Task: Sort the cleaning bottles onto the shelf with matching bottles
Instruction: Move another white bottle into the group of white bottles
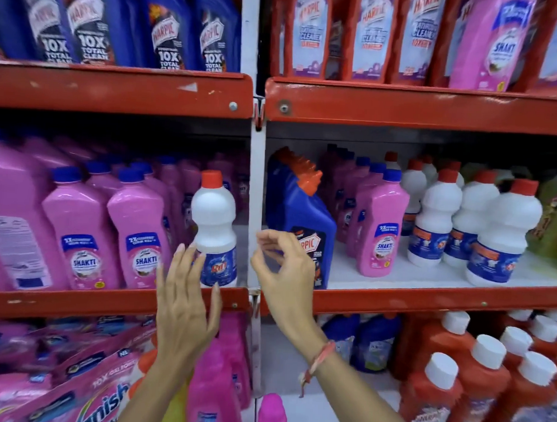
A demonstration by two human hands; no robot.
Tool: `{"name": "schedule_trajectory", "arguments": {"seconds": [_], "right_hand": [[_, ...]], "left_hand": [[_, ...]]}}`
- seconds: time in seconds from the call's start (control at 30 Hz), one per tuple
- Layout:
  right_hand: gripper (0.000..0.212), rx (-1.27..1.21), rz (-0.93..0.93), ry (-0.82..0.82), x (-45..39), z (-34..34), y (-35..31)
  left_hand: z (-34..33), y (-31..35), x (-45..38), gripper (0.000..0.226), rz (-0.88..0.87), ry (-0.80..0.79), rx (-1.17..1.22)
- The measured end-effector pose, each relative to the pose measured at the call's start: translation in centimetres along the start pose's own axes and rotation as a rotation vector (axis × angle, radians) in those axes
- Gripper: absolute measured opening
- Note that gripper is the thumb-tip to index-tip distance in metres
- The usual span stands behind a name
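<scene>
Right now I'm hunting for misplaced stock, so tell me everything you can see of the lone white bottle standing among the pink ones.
The white bottle stands upright at the right end of the middle-left shelf, beside pink Shakti bottles. It looks like glossy opaque plastic with a bulbous waisted body, a red screw cap and a blue wrap label low down. The left hand has its fingertips at the label, apparently touching; the right hand is apart.
</scene>
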State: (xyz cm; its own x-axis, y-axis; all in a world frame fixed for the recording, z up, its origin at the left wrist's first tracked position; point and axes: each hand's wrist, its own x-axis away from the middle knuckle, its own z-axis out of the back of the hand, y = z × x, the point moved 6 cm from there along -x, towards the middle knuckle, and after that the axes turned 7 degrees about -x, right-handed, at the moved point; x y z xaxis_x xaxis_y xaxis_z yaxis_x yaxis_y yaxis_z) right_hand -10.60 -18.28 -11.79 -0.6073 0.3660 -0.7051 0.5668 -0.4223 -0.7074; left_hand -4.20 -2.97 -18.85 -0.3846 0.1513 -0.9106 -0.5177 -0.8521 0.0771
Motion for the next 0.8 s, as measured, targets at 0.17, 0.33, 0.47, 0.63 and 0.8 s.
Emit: {"name": "schedule_trajectory", "arguments": {"seconds": [0.17,0.33,0.47,0.63,0.8], "right_hand": [[0.050,0.200,-0.132,-0.085,0.5,-4.8,0.4],[0.088,0.301,-0.291,-0.090,0.0,-7.7,1.0],[0.086,0.378,-0.323,-0.078,-0.3,-8.5,1.6],[0.064,0.359,-0.273,-0.024,-0.2,-8.4,1.4],[0.059,0.281,-0.208,0.021,-0.4,-8.1,1.2]], "left_hand": [[-1.6,-2.8,0.1,0.070,-0.028,-0.129,-0.084],[-3.2,-4.3,1.3,0.079,-0.050,-0.225,-0.147],[-3.3,-4.4,1.3,0.077,-0.066,-0.229,-0.151],[-3.6,-4.6,1.3,0.078,-0.055,-0.260,-0.152],[-3.6,-4.7,1.4,0.078,-0.052,-0.256,-0.155]]}}
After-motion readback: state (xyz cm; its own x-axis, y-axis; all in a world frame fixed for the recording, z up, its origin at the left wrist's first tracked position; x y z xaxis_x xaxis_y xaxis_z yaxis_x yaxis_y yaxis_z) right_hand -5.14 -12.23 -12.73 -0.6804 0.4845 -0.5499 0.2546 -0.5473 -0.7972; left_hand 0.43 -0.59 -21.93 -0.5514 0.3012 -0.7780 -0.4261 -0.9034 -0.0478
